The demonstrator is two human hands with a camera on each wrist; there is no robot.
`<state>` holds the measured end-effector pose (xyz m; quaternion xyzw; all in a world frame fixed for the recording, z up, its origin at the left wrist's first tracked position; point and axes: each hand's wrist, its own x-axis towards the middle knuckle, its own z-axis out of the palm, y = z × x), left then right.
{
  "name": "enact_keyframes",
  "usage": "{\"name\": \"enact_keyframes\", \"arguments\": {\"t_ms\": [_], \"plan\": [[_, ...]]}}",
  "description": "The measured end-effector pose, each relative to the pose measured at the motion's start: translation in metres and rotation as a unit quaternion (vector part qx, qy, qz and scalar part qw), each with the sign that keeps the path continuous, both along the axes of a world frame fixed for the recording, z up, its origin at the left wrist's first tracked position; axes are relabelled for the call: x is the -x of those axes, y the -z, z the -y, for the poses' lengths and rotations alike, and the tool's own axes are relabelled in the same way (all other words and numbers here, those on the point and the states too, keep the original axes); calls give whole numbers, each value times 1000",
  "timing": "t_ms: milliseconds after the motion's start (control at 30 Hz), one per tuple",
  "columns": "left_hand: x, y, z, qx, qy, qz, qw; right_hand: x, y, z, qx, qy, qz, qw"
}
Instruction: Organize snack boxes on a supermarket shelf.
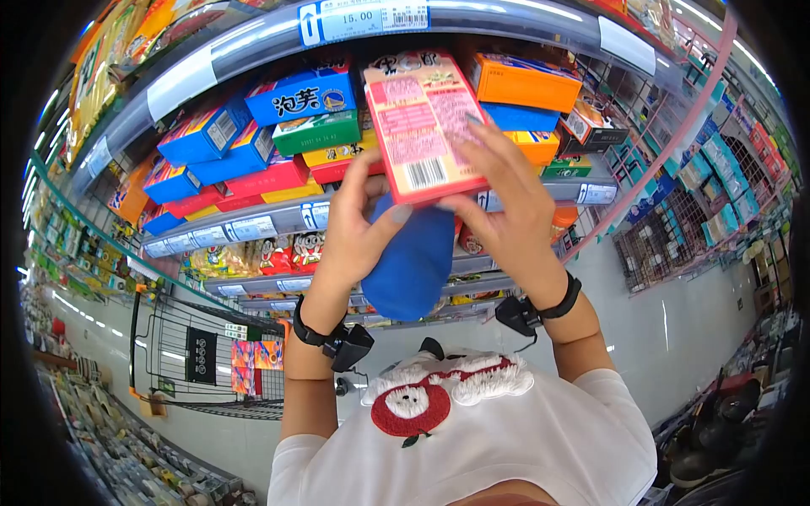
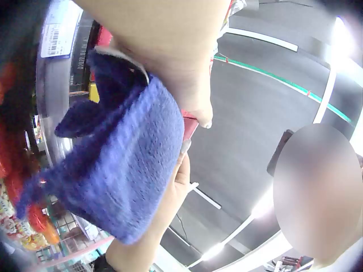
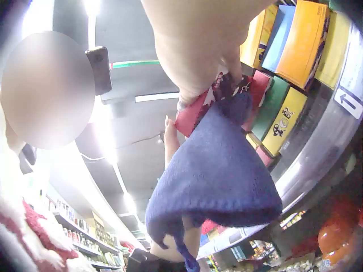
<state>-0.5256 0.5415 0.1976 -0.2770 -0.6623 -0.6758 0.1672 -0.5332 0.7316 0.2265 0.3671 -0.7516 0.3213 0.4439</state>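
Observation:
Both hands hold a pink and red snack box (image 1: 426,126), tilted so its printed back with a barcode faces up. My left hand (image 1: 354,232) grips the lower left corner, thumb at the bottom edge. The right hand (image 1: 510,198) spreads its fingers over the box's right face, with the thumb under the lower edge. A fuzzy blue cloth (image 1: 409,266) hangs below the box between the hands; in the left wrist view the cloth (image 2: 136,153) is close against the left palm. I cannot tell which fingers hold it. In the right wrist view the cloth (image 3: 212,170) hides much of the box.
Behind the box, a shelf holds stacked blue boxes (image 1: 304,93), a green box (image 1: 316,132) and an orange box (image 1: 527,82). A price rail (image 1: 363,18) runs overhead. A wire shopping cart (image 1: 135,337) with colourful packs (image 1: 257,356) stands at lower left.

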Motion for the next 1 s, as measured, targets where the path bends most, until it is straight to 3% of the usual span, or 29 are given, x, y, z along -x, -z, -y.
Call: {"name": "enact_keyframes", "arguments": {"t_ms": [133, 367, 467, 567, 800, 900, 1000], "plan": [[-16, -14, -13, -74, -17, 58, 995, 9, -9, 2, 19, 39, -20, 999], [-11, 2, -26, 30, -66, -30, 997, 19, 0, 13, 108, 29, -25, 993], [-4, 3, -28, 34, -74, -55, 995, 31, 15, 16, 172, -97, -39, 980], [2, -3, -26, 41, -70, -35, 996, 38, 14, 19, 184, -97, -67, 976], [30, -13, -26, -6, -32, 13, 999, 49, 5, 25, 183, 8, -36, 982], [42, -10, -25, -1, -45, 13, 999, 48, 11, 24, 114, 117, -47, 985], [52, -5, -24, 4, -64, -1, 998, 53, 16, 25, 92, 119, -60, 987]]}}
